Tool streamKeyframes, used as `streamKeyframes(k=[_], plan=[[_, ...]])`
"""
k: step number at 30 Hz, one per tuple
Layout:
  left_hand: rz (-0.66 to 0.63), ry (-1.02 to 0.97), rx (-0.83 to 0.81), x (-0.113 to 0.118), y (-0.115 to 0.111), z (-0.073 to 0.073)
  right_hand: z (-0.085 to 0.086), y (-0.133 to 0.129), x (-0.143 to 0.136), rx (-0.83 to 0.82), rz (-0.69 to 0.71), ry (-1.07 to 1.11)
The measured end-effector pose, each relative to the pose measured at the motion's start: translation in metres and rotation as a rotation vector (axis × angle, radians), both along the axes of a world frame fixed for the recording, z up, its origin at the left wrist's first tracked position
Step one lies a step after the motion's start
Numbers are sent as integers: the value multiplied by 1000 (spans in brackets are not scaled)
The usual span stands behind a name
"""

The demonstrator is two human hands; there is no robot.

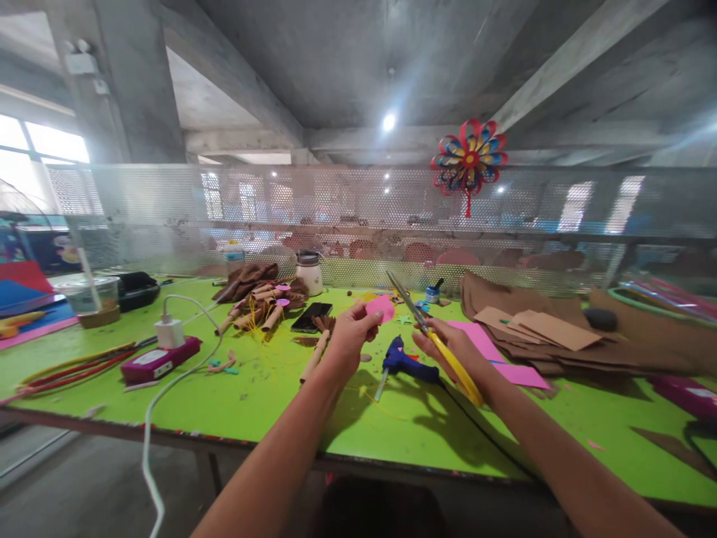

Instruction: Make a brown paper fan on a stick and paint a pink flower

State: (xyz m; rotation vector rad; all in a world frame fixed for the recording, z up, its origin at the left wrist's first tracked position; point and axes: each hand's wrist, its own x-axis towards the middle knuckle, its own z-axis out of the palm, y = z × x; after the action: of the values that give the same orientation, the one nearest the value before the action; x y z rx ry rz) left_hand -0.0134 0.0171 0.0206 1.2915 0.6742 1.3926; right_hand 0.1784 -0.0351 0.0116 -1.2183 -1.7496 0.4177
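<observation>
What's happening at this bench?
A person's left hand holds up a small pink paper piece, while the right hand holds yellow-handled scissors. In this view the scissors are apart from the piece. A blue glue gun lies on the green table between the forearms. Rolled brown paper tubes lie beyond and left of the hands; stacked brown paper lies to the right.

passable: table (246, 403) front, cable (150, 418) to left forearm (299, 430) | between left hand (352, 340) and right hand (462, 345): glue gun (408, 364) below, cord (487, 431) to near edge | beyond left: phone (311, 318), tubes (273, 319) | right: scissors (455, 366), paper stack (479, 299)
</observation>
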Motion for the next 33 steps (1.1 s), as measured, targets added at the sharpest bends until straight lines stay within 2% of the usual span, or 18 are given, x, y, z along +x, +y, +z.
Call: streamKeyframes(k=[4,9,17,26,33], plan=[[17,-2,-20,-3,4,-2,-5,4,2,11,27,-27],[-64,-113,-47,0,-4,6,-8,7,7,-33,45,-100],[-54,-131,-9,3,-12,12,-11,10,8,-61,66,-169],[-101,-63,-12,4,-15,10,-14,9,5,-42,45,-186],[-100,-39,-14,5,-15,9,-14,10,8,-72,90,-200]])
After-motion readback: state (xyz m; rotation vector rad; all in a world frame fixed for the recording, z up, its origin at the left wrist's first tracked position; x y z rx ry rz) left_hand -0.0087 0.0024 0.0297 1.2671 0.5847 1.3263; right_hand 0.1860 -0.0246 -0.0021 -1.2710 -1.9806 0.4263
